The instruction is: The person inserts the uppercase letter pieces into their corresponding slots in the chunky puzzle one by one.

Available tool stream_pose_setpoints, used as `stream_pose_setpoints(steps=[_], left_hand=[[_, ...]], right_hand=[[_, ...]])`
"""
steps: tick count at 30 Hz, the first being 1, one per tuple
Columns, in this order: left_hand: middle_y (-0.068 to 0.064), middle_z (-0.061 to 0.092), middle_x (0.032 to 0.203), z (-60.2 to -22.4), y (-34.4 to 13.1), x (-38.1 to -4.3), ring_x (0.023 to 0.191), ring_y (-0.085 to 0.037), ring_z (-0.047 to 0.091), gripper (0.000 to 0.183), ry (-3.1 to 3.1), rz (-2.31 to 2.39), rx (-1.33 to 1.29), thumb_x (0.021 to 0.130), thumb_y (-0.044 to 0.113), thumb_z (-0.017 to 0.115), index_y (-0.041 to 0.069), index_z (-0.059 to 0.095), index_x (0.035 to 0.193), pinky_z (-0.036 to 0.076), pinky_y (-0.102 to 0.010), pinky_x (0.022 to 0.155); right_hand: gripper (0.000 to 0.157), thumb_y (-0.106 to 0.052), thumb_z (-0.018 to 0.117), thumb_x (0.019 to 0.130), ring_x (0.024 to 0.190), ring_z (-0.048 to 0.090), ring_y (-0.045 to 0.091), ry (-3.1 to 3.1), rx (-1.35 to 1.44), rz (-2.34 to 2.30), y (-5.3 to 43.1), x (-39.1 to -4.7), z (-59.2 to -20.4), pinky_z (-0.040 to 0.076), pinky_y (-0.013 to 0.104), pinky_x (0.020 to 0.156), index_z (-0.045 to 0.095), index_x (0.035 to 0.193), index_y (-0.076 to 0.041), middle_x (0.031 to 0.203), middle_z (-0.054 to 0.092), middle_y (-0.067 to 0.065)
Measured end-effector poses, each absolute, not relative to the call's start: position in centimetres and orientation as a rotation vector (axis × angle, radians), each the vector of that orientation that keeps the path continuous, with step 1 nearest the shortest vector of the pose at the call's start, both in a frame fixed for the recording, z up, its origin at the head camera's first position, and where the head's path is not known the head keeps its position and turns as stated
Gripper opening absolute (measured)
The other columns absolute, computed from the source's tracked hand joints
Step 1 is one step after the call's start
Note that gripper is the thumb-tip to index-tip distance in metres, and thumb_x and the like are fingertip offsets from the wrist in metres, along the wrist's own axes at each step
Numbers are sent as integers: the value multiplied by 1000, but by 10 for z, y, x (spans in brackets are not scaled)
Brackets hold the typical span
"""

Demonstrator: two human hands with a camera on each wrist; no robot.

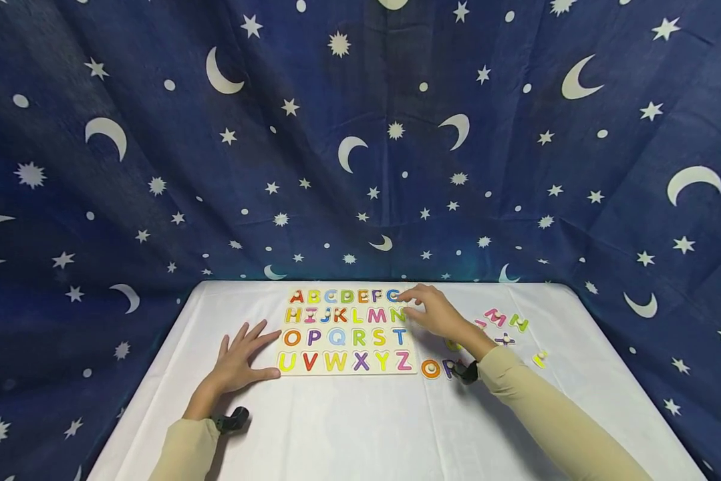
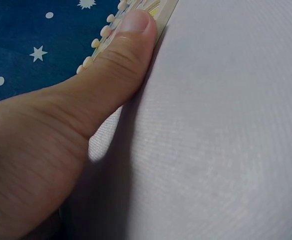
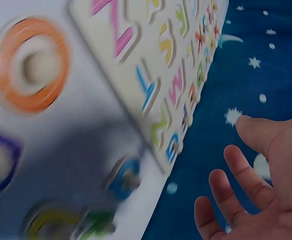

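A wooden alphabet puzzle board (image 1: pixel 318 368) lies on the table, its letters in rows from A to Z. At its left edge is my left hand (image 1: pixel 236 361), fingers spread and thumb (image 2: pixel 131 45) pressed on the near left corner. My right hand (image 1: pixel 437 314) hovers by the far right corner, fingers loosely bent and holding nothing. Nearest its fingertips is the blue letter G (image 3: pixel 172 146), a knobbed piece in the top row. Knobs also show along the rest of that row and on the first letters of the second row.
Right of the board lie loose knobbed letters: an orange O (image 1: pixel 430 369), a purple P (image 1: pixel 448 369), a pink M (image 1: pixel 495 317), a green N (image 1: pixel 519 323), a purple piece (image 1: pixel 505 339) and a yellow piece (image 1: pixel 539 359). The right forearm covers others. A starry curtain (image 1: pixel 360 200) hangs behind.
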State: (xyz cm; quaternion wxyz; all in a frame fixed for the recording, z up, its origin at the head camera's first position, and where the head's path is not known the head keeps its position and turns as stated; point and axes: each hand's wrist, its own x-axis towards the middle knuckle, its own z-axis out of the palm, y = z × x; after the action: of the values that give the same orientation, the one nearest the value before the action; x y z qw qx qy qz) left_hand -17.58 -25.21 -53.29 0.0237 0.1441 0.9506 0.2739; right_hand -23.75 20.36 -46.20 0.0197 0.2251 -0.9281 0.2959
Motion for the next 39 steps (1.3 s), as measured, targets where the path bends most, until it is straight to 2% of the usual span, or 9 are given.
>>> stream_pose_setpoints(steps=[8, 16, 21, 27, 32, 39], left_hand=[[-21, 31, 165, -528, -251, -179, 152, -53, 9, 91, 2959, 824, 450, 71, 59, 87, 21, 56, 148, -7, -76, 115], [-21, 31, 165, -529, -250, -179, 152, -53, 10, 91, 2958, 820, 452, 71, 61, 86, 21, 57, 148, -6, -77, 115], [-22, 31, 164, -530, -250, -178, 152, -53, 9, 92, 2951, 829, 454, 71, 61, 86, 20, 57, 148, -6, -77, 115], [-21, 31, 164, -531, -249, -176, 152, -53, 9, 91, 2958, 810, 437, 70, 61, 86, 21, 57, 147, -6, -77, 115], [-23, 33, 163, -534, -248, -173, 152, -54, 11, 90, 2964, 818, 448, 71, 58, 87, 20, 58, 147, -5, -78, 114], [-22, 32, 164, -534, -248, -173, 152, -53, 10, 90, 2970, 801, 437, 70, 57, 88, 20, 57, 147, -5, -77, 115]], right_hand=[[24, -8, 76, 92, 96, 64, 24, -2798, 651, 950, 250, -224, -465, 53, 44, 82, 77, 116, -15, 111, 71, 3], [25, -7, 76, 93, 95, 65, 28, -2768, 536, 976, 286, -210, -471, 54, 44, 77, 76, 118, -9, 114, 72, 9], [24, -9, 76, 93, 95, 66, 27, -2769, 412, 975, 304, -204, -479, 55, 41, 78, 76, 117, -10, 114, 72, 8], [25, -9, 75, 94, 89, 65, 24, -2760, 356, 986, 320, -196, -490, 55, 35, 73, 75, 119, -9, 108, 72, 9], [28, -12, 76, 94, 91, 66, 26, -2792, 233, 981, 335, -187, -500, 55, 38, 76, 73, 122, -9, 105, 71, 8], [32, -14, 74, 96, 94, 64, 28, -2816, 134, 954, 357, -180, -506, 54, 36, 77, 71, 126, -7, 114, 70, 14]])
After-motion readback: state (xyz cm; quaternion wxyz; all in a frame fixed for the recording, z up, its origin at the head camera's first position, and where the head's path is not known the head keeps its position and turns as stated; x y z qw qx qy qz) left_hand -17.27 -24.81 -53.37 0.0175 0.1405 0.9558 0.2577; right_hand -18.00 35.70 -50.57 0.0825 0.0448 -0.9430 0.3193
